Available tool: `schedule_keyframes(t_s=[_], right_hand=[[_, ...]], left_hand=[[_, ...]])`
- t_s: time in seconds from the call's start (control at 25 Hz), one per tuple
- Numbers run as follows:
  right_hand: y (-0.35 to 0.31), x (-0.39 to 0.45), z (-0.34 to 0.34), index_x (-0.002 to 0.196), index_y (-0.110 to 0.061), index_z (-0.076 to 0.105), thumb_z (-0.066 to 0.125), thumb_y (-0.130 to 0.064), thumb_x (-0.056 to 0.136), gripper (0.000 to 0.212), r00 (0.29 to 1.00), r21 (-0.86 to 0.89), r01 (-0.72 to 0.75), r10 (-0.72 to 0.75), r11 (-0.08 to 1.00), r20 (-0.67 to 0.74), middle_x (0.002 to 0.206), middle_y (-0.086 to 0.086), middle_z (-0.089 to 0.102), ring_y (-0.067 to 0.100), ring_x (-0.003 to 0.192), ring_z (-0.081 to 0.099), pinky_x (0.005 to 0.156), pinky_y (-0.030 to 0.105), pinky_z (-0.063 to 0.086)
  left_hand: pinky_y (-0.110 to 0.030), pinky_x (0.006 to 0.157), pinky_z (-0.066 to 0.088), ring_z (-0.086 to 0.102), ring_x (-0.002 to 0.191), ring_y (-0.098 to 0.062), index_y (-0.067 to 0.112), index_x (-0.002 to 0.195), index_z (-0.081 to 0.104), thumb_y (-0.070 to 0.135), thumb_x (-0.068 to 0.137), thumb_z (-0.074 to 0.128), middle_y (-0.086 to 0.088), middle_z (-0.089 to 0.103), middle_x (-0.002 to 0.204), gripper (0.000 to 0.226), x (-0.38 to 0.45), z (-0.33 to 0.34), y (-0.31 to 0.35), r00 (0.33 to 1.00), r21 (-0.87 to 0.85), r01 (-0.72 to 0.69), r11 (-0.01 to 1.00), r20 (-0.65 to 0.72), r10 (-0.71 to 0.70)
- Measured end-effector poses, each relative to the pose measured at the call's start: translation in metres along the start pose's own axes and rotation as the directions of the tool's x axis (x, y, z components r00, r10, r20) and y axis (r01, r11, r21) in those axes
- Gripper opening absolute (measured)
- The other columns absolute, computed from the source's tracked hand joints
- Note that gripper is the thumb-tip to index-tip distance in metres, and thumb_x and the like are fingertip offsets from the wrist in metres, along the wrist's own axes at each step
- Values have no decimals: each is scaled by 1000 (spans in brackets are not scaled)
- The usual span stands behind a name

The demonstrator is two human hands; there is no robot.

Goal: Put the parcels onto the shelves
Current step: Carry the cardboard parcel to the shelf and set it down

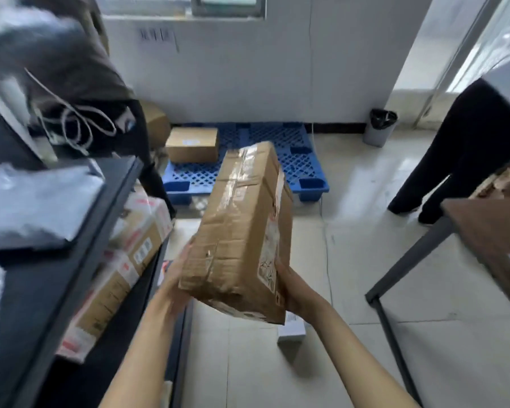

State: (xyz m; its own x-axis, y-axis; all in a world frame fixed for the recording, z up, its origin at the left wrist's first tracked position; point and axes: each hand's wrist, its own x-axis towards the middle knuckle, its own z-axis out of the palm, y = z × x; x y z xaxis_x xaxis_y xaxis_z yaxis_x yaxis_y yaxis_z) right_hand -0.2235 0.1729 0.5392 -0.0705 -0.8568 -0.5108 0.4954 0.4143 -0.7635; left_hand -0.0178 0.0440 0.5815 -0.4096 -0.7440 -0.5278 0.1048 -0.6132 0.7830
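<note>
Cardboard, creased and taped: long brown parcel being held up at centre, tilting with its far end toward 12 o'clock, above the pale tiled floor. Left hand pressing flat against the parcel's near left side, at 9 o'clock of its lower end; right hand cupping the near right corner at 4 o'clock, fingers lying along the labelled side. Both hands clamping the parcel between them, bare forearms reaching in from 6 o'clock.

Standing at 9 o'clock, dark metal shelves, carrying grey plastic mailers on the upper level and red-and-white taped boxes on the level below. Lying at 12 o'clock beyond the parcel, blue plastic pallet against the white wall, bearing a smaller brown box at its left end. Sitting at 1 o'clock by the wall, grey bin lined with a black bag. Leaning in at 10 o'clock, person in a dark hooded top, blurred. Standing at 3 o'clock, second person's dark trousers, beside a brown table on grey legs. Small white box resting on the floor just under the parcel's near end.
</note>
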Motion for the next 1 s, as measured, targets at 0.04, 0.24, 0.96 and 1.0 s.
schedule_keyframes(t_s=[0.04,0.24,0.96,1.0], right_hand=[[-20,-31,13,132,-22,54,71,-63,66,79,996,-65,15,-21,998,-90,125,7,69,28,116,64,99,51,49],[-124,-151,58,131,-20,49,85,-58,47,99,945,-198,157,-206,968,-254,110,7,74,24,92,74,77,39,60],[-170,-418,152,104,-16,64,45,-57,89,47,941,-319,316,-252,894,226,74,6,77,16,57,72,51,26,57],[-169,-427,166,98,-14,65,45,-55,89,46,944,-325,282,-201,903,261,68,6,77,17,53,71,49,25,58]], left_hand=[[-44,85,56,59,124,-30,32,134,54,69,71,63,-7,61,136,74,-33,9,30,998,75,-55,996,46,52],[-43,83,59,64,117,-24,42,143,35,78,54,68,2,62,134,101,-146,63,118,960,416,-133,899,278,13],[-53,102,46,55,127,-37,18,130,58,63,65,67,-19,59,137,80,-500,86,70,984,209,-161,965,-43,174],[-50,100,48,57,123,-36,17,131,57,66,63,66,-19,59,136,84,-525,79,69,983,231,-151,961,-70,171]])
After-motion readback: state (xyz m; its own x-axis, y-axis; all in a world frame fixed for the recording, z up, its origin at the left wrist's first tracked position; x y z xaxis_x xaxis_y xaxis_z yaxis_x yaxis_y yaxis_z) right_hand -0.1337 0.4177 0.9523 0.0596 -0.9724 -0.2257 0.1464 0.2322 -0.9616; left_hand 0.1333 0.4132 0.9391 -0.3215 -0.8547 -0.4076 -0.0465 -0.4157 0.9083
